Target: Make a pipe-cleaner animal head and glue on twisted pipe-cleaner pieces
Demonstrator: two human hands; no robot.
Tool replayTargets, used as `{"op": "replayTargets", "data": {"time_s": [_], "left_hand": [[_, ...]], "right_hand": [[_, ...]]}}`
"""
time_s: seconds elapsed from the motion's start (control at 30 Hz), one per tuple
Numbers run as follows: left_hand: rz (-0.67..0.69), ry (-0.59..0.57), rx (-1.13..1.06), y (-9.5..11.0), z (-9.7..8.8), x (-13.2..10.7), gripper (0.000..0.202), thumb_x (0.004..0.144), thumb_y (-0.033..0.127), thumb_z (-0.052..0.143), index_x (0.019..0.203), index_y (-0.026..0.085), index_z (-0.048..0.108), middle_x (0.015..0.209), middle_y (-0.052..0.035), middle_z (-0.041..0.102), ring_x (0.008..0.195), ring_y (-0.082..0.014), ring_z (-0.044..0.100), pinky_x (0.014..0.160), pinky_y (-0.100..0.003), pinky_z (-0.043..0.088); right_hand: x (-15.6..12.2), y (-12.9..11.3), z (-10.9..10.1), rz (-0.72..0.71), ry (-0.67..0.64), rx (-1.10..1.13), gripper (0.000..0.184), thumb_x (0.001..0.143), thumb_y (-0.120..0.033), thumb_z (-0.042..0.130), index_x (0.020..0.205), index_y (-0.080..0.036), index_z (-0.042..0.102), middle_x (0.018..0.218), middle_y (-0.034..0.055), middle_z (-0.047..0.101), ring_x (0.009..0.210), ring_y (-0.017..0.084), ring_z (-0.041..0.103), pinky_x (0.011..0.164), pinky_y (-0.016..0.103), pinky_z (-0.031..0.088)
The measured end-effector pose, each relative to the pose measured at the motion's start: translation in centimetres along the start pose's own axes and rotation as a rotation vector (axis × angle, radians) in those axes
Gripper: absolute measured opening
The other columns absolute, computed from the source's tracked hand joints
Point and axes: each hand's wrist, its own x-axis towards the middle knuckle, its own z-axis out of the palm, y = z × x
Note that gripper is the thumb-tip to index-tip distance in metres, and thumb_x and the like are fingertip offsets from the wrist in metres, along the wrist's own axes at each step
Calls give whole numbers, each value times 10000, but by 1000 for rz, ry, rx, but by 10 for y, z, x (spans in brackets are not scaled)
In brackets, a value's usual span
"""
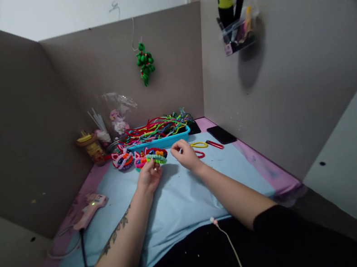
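Note:
My left hand [149, 176] is closed on a green and mint pipe-cleaner figure [158, 157], pinching it at its lower edge. Right behind it sit more fuzzy pipe-cleaner figures [140, 160] in pink, red and blue, partly covered by the one in hand. Another pink and purple figure [123, 160] rests a little to the left. To the right, apart from the held piece, my right hand [185, 154] hovers with fingers pinched together; anything between them is too small to make out. Beside it lie looped handles, one yellow [199, 145] and one red [200, 153].
A blue tray [159, 143] heaped with coloured pipe cleaners [160, 127] stands behind. A red cutter [215, 144] and a black phone [221, 135] lie right. A pink glue gun [91, 209] with its cord lies left, below a brown cup [91, 148]. Partition walls enclose the table.

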Motion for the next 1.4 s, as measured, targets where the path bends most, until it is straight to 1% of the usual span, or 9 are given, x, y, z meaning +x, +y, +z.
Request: {"op": "replayTargets", "data": {"time_s": [0.17,0.3,0.43,0.63,0.83,1.0,1.17,1.27,1.4], "left_hand": [[-34,-69,-102,6,-4,-3,58,753,168,610,810,179,603,735,-14,641,689,-117,586,669,-254,478],[-23,-230,-74,3,-1,-8,179,773,149,587,943,201,610,937,-16,674,890,-150,606,902,-371,445],[1,-356,-71,0,3,-12,240,753,123,609,983,194,605,994,-11,668,902,-139,609,948,-361,424],[45,-347,-77,-3,7,-16,244,739,102,617,963,199,606,972,-3,668,895,-121,609,924,-303,439],[46,-331,-97,-2,7,-16,262,755,80,570,981,207,606,993,-4,673,939,-133,610,1000,-382,385],[49,-223,-191,0,3,-12,268,779,51,497,970,197,616,954,-14,693,939,-149,629,1043,-445,344],[68,-194,-254,5,5,-16,276,797,31,450,953,178,624,933,-22,701,948,-147,634,1052,-418,356],[40,-219,-226,3,8,-18,262,802,34,450,951,163,623,952,-29,695,955,-145,631,1021,-373,396],[0,-217,-174,-3,8,-16,197,798,57,506,922,157,621,907,-31,686,843,-120,641,849,-272,498]], "right_hand": [[-7,-8,0,-162,8,-66,85,773,-224,531,831,-195,585,870,53,537,868,184,515,774,306,424],[-15,-13,3,-319,20,-157,162,779,-216,547,924,-202,620,934,70,519,932,205,503,865,362,409],[-19,-15,5,-412,30,-214,240,789,-202,543,1007,-212,642,959,77,514,937,206,498,869,377,416],[-22,-17,5,-476,-7,-322,327,794,-198,534,1099,-247,643,1018,83,513,974,219,482,886,386,413],[-22,-15,5,-419,32,-245,344,787,-189,520,1117,-231,603,1024,82,518,985,215,488,894,387,410],[-16,1,12,-16,149,29,399,721,-185,520,1119,-184,489,1028,86,543,896,187,512,769,341,447],[-13,3,20,709,-157,701,469,603,-158,598,1048,-215,460,894,19,625,631,110,523,506,211,378],[-14,-6,19,782,-266,1048,498,552,-102,650,1015,-221,511,857,-11,634,600,85,537,476,177,360],[-14,-10,19,735,-252,1201,471,529,-23,653,947,-216,558,769,-47,624,577,64,535,475,155,375]]}}
